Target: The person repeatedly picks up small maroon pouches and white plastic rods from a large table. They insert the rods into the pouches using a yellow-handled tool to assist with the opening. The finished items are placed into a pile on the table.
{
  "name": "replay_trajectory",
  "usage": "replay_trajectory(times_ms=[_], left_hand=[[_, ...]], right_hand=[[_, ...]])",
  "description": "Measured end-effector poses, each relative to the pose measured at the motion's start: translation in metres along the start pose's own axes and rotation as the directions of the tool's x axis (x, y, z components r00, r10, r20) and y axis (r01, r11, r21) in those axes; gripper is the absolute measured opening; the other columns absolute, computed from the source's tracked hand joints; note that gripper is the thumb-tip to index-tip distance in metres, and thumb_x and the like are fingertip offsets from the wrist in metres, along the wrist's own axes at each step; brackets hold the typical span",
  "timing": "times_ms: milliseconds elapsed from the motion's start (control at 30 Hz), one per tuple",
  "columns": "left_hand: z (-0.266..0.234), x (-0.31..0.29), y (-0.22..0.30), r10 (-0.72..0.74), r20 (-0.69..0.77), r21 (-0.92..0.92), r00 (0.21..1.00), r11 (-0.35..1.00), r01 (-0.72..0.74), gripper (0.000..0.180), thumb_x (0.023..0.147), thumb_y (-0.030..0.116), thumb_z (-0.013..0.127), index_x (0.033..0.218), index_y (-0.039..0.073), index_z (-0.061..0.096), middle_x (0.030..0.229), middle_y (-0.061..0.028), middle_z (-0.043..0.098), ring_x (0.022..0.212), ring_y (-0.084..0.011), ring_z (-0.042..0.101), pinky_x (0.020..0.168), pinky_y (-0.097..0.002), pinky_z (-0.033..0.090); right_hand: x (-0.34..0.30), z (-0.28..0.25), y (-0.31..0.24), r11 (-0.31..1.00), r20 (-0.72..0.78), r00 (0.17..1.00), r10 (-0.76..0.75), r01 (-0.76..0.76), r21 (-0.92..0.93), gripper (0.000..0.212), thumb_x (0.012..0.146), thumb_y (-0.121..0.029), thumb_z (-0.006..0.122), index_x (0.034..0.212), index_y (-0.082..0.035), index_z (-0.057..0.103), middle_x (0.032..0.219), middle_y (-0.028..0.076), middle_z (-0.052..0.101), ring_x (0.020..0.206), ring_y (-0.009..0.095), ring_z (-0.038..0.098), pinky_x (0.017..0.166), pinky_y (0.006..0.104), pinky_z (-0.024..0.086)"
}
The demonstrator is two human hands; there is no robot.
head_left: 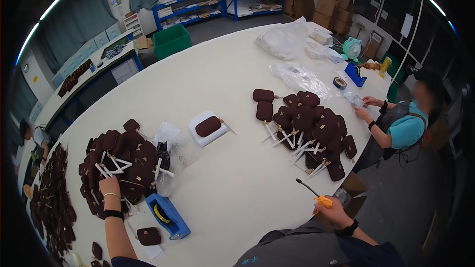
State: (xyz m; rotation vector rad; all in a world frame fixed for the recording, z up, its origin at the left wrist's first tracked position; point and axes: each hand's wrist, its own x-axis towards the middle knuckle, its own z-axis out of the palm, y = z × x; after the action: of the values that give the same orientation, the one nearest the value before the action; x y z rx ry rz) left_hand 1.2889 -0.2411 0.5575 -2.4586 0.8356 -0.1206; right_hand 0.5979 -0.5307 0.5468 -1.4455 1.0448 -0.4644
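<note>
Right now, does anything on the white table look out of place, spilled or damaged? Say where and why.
Nothing looks plainly spilled or damaged. Slightly untidy is the crumpled clear bag, bunched beside the left heap of maroon pouches: its loose folds contrast with the single pouch on a white pad.

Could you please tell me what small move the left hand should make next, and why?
I would probably have the left hand draw one piece from the left pile of dark pouches, since it is right at that pile, while the right hand is occupied with an orange-handled tool.
</note>
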Motion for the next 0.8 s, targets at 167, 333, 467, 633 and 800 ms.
replay_trajectory(times_ms=[167,333,467,633,800], left_hand=[[-0.013,-0.119,-0.014,-0.214,0.148,0.005,0.966,0.977,0.215,0.012,0.079,0.016,0.063,0.084,0.009,0.071,0.094,-0.0158,0.067,0.094,-0.0278,0.065,0.077,-0.0409,0.051],[-0.058,-0.287,0.02,-0.178,0.19,-0.24,0.965,0.945,0.222,0.023,0.085,0.025,0.057,0.087,0.003,0.066,0.091,-0.0133,0.062,0.087,-0.0289,0.062,0.078,-0.0432,0.048],[-0.026,-0.434,0.099,-0.141,0.462,-0.838,0.875,0.253,0.483,0.025,0.091,0.022,0.052,0.083,-0.001,0.062,0.069,-0.0129,0.064,0.065,-0.0277,0.064,0.065,-0.0363,0.05],[-0.018,-0.575,0.282,-0.205,0.272,-0.935,0.94,0.177,0.309,0.017,0.09,0.014,0.052,0.083,-0.001,0.055,0.077,-0.0156,0.059,0.074,-0.0348,0.059,0.068,-0.0384,0.047],[-0.026,-0.654,0.365,-0.169,0.332,-0.9,0.928,0.236,0.366,0.011,0.089,0.01,0.05,0.088,0.0,0.052,0.084,-0.017,0.056,0.08,-0.0372,0.055,0.07,-0.0425,0.045]], right_hand=[[0.022,0.009,-0.015,0.984,0.231,0.972,-0.043,0.081,-0.16,0.015,0.087,-0.01,0.063,0.09,0.003,0.057,0.077,0.007,0.066,0.073,0.012,0.063,0.069,0.0248,0.05],[0.039,0.032,-0.012,0.975,0.587,0.808,-0.041,0.16,-0.151,0.014,0.087,-0.01,0.063,0.09,0.003,0.057,0.076,0.008,0.066,0.071,0.013,0.064,0.066,0.0244,0.05],[0.03,0.064,-0.026,0.809,0.855,0.51,0.093,0.462,-0.364,0.029,0.085,-0.024,0.068,0.085,0.002,0.056,0.064,0.012,0.06,0.057,0.02,0.061,0.055,0.0299,0.047],[-0.013,0.105,-0.028,0.414,0.935,0.12,0.333,0.873,-0.26,0.043,0.085,-0.041,0.062,0.086,0.002,0.056,0.072,0.019,0.063,0.066,0.036,0.06,0.061,0.0412,0.047],[-0.027,0.111,-0.002,0.275,0.883,-0.083,0.463,0.96,-0.054,0.042,0.085,-0.039,0.062,0.086,0.003,0.059,0.076,0.019,0.063,0.074,0.036,0.062,0.067,0.0424,0.05]])
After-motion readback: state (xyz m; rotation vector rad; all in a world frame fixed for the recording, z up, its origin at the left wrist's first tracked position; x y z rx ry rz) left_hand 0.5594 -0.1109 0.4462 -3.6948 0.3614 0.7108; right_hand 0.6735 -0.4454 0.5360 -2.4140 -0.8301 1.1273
